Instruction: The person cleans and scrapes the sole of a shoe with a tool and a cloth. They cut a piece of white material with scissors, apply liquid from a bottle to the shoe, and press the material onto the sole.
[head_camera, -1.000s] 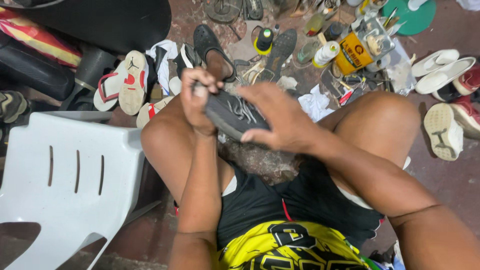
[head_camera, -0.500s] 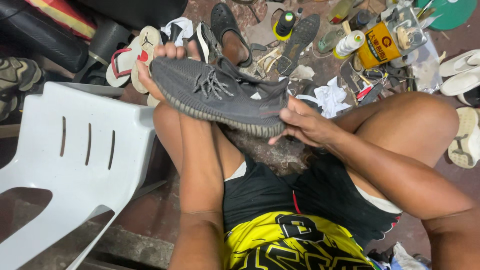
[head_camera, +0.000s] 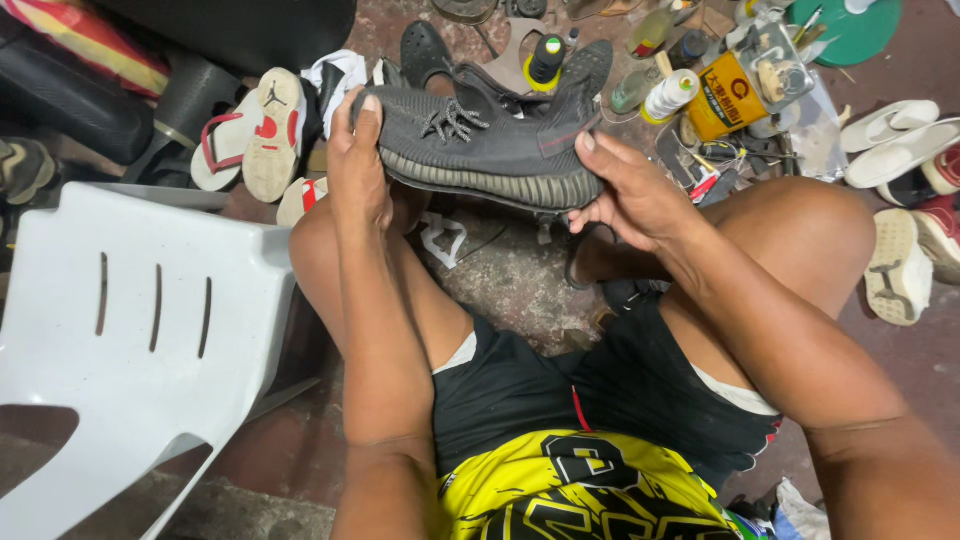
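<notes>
A dark grey knit sneaker (head_camera: 480, 145) with a ribbed sole is held on its side above my knees. My left hand (head_camera: 358, 165) grips its toe end. My right hand (head_camera: 625, 190) grips the heel end, thumb against the sole. The laces face away from me and the sole edge faces down. Both of my bare knees frame the sneaker from below.
A white plastic chair (head_camera: 120, 340) stands at my left. On the floor ahead lie sandals (head_camera: 255, 130), a black shoe (head_camera: 425, 50), a yellow tin (head_camera: 730, 95), bottles (head_camera: 668, 95) and tools. White and red shoes (head_camera: 905, 230) lie at the right.
The sneaker has been turned from sole-up and partly covered by my right hand to lying sideways. It is now held out between both hands, farther from my body.
</notes>
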